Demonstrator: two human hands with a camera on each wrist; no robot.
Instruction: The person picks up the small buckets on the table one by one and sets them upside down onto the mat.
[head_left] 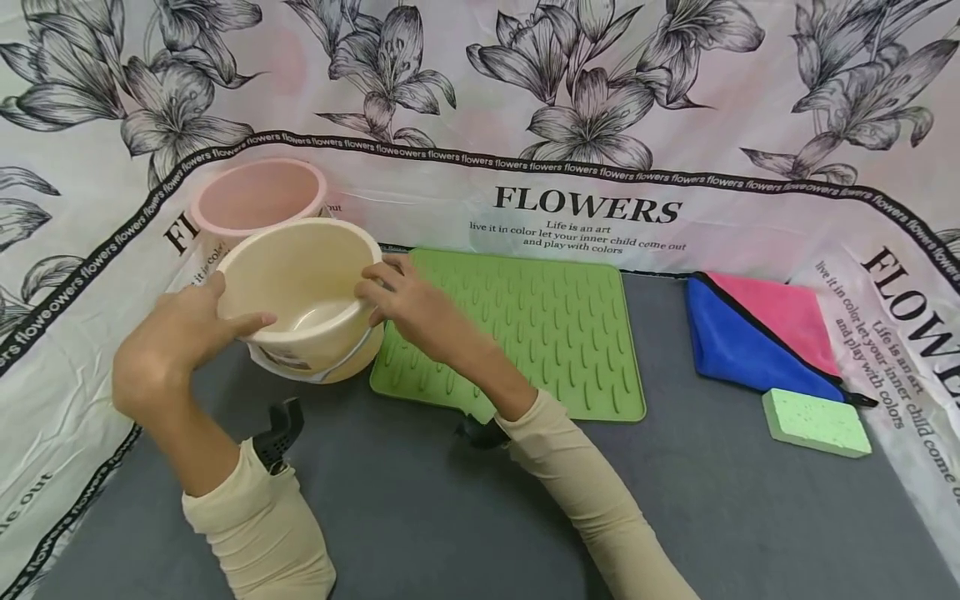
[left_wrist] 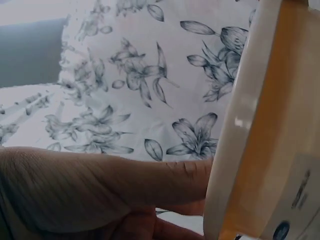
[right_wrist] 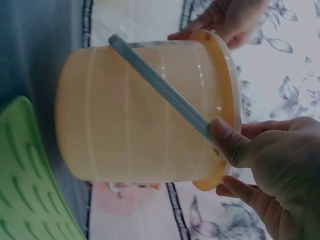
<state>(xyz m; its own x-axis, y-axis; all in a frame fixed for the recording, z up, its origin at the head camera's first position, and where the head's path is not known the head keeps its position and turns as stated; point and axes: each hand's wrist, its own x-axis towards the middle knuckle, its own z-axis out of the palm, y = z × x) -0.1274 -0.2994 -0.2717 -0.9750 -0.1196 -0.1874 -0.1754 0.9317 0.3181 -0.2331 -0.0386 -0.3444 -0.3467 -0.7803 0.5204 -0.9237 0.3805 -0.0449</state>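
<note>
Cream bucket held by its rim between two hands

The label on the cream bucket (head_left: 300,287) is too small to read from the head view and cut off by the frame edge in the left wrist view. Whether the bucket's base touches the table (head_left: 420,508) is hard to tell. Most of the left hand's fingers are hidden behind the rim in the left wrist view, and both sleeves (head_left: 600,500) run out of the head view.

The cream bucket covers the lower part of a pink bucket (head_left: 258,196) behind it, and overlaps the left edge of a green mat (head_left: 517,333). Well apart on the right, a blue and pink cloth (head_left: 761,333) lies just beside a pale green sponge (head_left: 817,423). A flower-printed sheet (head_left: 420,187) hangs behind.

The bucket sits between the hands: the left hand (head_left: 168,346) grips its left rim, thumb along the near edge; the right hand (head_left: 412,304) pinches the right rim, its thumb at the end of the grey handle (right_wrist: 162,92).
</note>
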